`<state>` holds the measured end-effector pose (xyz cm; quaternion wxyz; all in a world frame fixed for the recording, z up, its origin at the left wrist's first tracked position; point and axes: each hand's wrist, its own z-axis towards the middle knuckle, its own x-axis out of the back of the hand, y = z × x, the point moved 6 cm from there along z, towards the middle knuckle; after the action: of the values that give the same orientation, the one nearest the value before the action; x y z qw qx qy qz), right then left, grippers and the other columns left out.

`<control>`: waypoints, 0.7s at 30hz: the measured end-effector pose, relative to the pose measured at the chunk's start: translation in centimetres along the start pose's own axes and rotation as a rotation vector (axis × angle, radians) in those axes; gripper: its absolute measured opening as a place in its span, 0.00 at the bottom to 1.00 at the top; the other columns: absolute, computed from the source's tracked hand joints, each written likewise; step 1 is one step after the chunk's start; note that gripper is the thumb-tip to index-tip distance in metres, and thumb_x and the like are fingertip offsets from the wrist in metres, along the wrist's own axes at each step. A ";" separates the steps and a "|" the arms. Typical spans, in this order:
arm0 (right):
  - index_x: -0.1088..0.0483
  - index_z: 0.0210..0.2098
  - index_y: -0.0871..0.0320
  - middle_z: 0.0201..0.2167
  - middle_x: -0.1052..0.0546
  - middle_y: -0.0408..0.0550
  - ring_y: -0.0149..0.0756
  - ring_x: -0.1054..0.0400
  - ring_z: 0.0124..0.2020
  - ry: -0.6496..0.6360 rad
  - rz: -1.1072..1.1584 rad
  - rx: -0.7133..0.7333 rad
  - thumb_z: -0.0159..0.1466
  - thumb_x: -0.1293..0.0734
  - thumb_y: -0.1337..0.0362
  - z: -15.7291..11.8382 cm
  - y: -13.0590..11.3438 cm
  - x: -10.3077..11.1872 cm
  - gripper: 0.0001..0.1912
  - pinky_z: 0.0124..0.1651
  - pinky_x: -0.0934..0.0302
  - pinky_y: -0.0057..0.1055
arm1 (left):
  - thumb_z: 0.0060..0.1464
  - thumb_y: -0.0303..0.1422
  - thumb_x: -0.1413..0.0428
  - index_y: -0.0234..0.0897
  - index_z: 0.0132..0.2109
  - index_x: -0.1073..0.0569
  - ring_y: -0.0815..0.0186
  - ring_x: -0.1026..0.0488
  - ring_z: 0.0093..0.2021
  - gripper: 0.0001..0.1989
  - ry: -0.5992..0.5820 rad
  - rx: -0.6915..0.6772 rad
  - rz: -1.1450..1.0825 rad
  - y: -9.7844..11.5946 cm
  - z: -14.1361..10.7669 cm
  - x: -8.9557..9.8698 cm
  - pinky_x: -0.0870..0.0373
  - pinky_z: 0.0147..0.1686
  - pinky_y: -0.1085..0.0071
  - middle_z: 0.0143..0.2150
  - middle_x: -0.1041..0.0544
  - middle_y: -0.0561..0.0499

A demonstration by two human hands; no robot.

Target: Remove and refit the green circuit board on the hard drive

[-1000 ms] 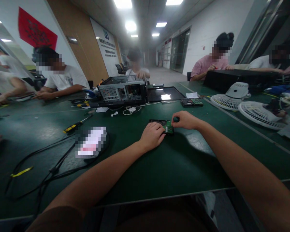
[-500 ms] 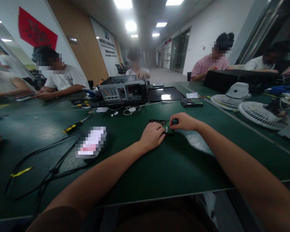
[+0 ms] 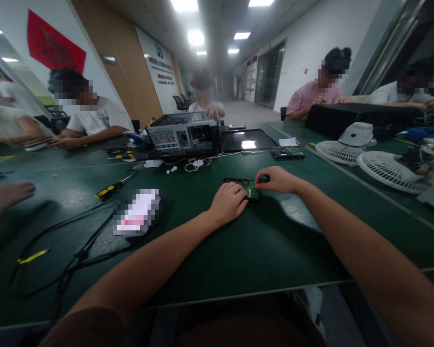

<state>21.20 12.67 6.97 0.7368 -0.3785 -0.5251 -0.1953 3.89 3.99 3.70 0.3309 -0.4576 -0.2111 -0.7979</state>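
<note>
Circuit board under our left hand [image 3: 228, 204].
Left fingers [image 3: 235, 187] pressed the board [image 3: 252, 192]; right fingers [image 3: 261, 181] pinched a dark-handled tool [image 3: 264, 178] above.

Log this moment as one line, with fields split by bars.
left hand: on hard drive | right hand: holds dark-handled tool | yellow-black screwdriver: on table

The counter [image 3: 275, 255] is dark green. The screwdriver [image 3: 109, 190] is yellow and black. A red banner [image 3: 55, 43] bears black markings.

Office-like workshop, green worktable [image 3: 275, 250], opened computer [image 3: 184, 136]
</note>
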 end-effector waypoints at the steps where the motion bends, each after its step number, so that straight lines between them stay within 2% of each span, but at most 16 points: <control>1: 0.19 0.39 0.56 0.33 0.19 0.45 0.36 0.29 0.34 -0.007 -0.005 -0.004 0.60 0.28 0.57 0.0 0.0 -0.1 0.11 0.40 0.43 0.31 | 0.67 0.35 0.44 0.38 0.49 0.22 0.53 0.27 0.55 0.09 -0.003 0.002 -0.003 0.0 0.0 0.0 0.32 0.57 0.54 0.51 0.21 0.43; 11: 0.17 0.38 0.55 0.33 0.18 0.46 0.37 0.29 0.33 -0.116 -0.014 -0.045 0.61 0.29 0.55 -0.1 -0.7 -0.7 0.12 0.39 0.42 0.32 | 0.67 0.35 0.44 0.38 0.49 0.22 0.54 0.27 0.55 0.09 -0.011 0.006 -0.008 0.1 0.0 0.2 0.32 0.57 0.53 0.51 0.21 0.44; 21: 0.17 0.37 0.54 0.33 0.18 0.45 0.37 0.27 0.35 -0.131 0.008 -0.042 0.61 0.29 0.57 -0.3 -1.1 -0.8 0.11 0.41 0.39 0.31 | 0.67 0.35 0.44 0.39 0.50 0.22 0.54 0.27 0.55 0.09 -0.029 0.016 -0.013 0.1 0.0 0.2 0.32 0.58 0.53 0.52 0.22 0.44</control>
<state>20.36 11.68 6.56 0.6936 -0.4078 -0.5664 -0.1783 3.91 3.92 3.85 0.3262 -0.4648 -0.2254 -0.7916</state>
